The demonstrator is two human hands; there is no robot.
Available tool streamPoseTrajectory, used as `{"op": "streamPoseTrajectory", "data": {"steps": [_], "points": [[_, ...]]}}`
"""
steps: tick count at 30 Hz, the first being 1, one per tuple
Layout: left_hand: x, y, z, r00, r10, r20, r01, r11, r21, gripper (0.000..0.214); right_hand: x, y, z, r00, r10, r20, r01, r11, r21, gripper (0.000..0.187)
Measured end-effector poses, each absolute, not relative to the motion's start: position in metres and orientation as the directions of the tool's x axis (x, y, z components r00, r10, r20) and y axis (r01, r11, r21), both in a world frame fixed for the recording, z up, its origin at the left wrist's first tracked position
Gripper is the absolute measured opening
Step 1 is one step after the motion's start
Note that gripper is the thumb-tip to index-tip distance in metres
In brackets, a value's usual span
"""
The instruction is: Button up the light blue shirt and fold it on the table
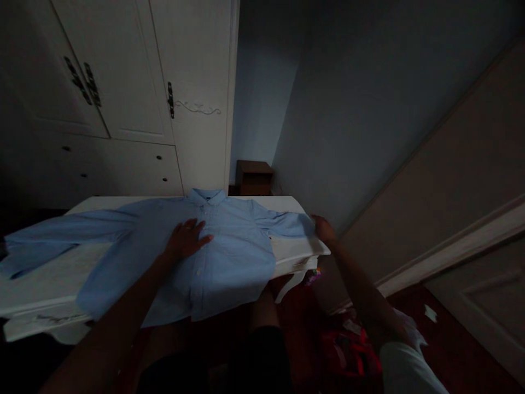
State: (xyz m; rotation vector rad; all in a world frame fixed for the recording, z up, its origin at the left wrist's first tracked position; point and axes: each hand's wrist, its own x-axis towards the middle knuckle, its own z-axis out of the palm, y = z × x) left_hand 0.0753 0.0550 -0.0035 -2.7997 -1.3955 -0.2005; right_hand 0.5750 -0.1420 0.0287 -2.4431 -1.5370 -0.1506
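The left hand (186, 241) lies palm down, fingers spread, on the front of a light-blue, long-sleeved, buttoned fabric shirt (233, 257). The right hand (325, 230) is at the cuff beyond the table's right end, fingers curled; in the dim light I cannot tell whether they pinch the cloth.

The shirt lies front up across a white table with curved legs (293, 250), collar at the far edge, hem hanging over the near edge. One sleeve runs to the right end, the other to the left.

The step in hand looks like spreading and straightening the sleeve. The next move probably calls for steady pressure on the front while the cuff is drawn straight.

Bare tabletop shows at the near right corner and the far left one. Beyond the far edge stands a white panelled wardrobe (200, 60); a plain grey wall (348, 109) rises past the right end, limiting reach there. The person's legs are close to the near edge.
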Motion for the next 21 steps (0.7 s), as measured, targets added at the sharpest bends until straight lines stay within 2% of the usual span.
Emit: {"op": "streamPoseTrajectory", "data": {"steps": [3,7,9,21], "points": [[0.075,0.055,-0.002,0.598,0.792,0.118,0.793,-0.607,0.052,0.076,0.569,-0.123,0.025,0.405,0.894,0.193,0.913,-0.382,-0.146,0.059],[0.073,0.056,-0.003,0.608,0.776,0.165,0.784,-0.620,0.027,0.072,0.566,-0.111,0.012,0.475,0.869,0.138,0.878,-0.457,-0.146,0.036],[0.073,0.058,-0.005,0.611,0.773,0.172,0.781,-0.624,0.028,0.070,0.565,-0.113,0.007,0.503,0.855,0.128,0.862,-0.485,-0.147,0.030],[0.074,0.057,-0.005,0.605,0.785,0.132,0.788,-0.614,0.042,0.076,0.560,-0.132,0.002,0.555,0.815,0.169,0.832,-0.543,-0.113,0.031]]}}
